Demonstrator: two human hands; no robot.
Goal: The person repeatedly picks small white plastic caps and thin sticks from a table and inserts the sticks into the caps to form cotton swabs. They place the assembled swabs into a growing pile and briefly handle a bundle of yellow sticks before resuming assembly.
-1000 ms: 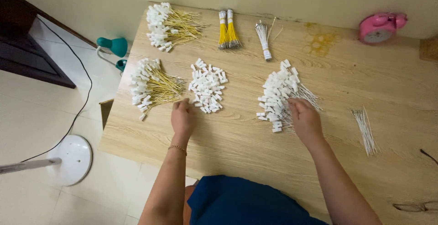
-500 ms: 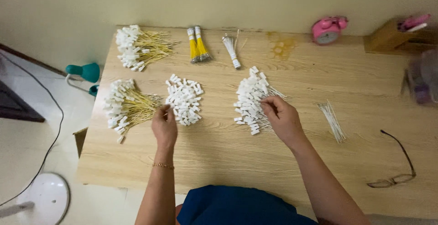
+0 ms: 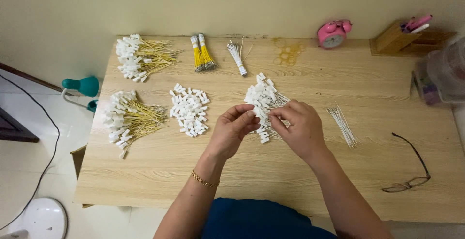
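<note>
Both hands meet over a wooden table (image 3: 339,171). My left hand (image 3: 231,131) pinches a small white connector between thumb and fingers. My right hand (image 3: 298,127) faces it, fingertips closed on what looks like a thin white wire, right beside a pile of white-wired connectors (image 3: 261,98). A heap of loose white connectors (image 3: 189,109) lies left of my left hand. Further left is a pile of yellow-wired connectors (image 3: 128,118), with another such pile (image 3: 138,56) behind it.
At the back lie a bundle of yellow wires (image 3: 202,52) and a bundle of white wires (image 3: 237,57). Loose white wires (image 3: 343,124) lie right of my hands, glasses (image 3: 409,171) further right. A pink alarm clock (image 3: 333,33) and a wooden holder (image 3: 399,38) stand at the back.
My left hand left the loose connector heap and came to the middle with a connector. My right hand lifted off the white-wired pile to meet it. The view shifted right.
</note>
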